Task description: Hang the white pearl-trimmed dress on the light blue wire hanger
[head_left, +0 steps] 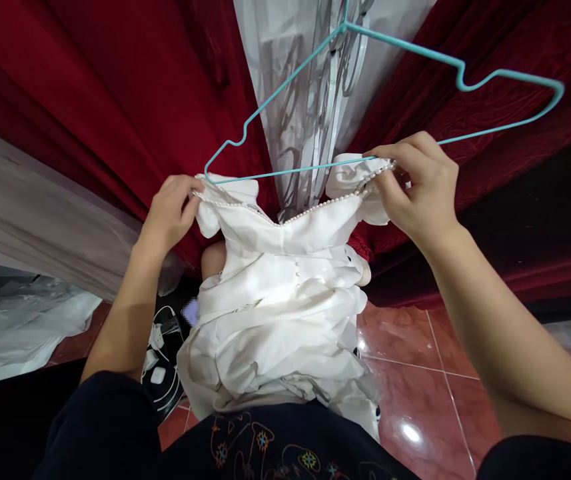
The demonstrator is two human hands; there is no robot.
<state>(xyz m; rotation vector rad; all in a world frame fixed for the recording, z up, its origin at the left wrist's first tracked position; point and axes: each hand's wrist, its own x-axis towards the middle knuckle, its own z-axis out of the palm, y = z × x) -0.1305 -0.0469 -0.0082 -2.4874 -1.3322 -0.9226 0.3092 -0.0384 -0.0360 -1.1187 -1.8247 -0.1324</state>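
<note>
A white dress [275,287] with a pearl-beaded neckline hangs in front of me, its skirt bunched in folds below. My left hand [172,210] pinches the beaded edge at the dress's left shoulder. At the other shoulder, my right hand [418,183] grips the neckline between thumb and fingers, close against the hanger's lower bar. The light blue hanger [285,172] spans above the dress, its left corner touching the left sleeve. The top of its hook is cut off by the frame.
Red curtains [130,87] hang on both sides, with white sheer cloth and a white metal stand [332,100] between them. White cables and adapters [158,375] lie on a dark surface at lower left. Red tiles [415,373] cover the floor. More white fabric [25,327] lies at far left.
</note>
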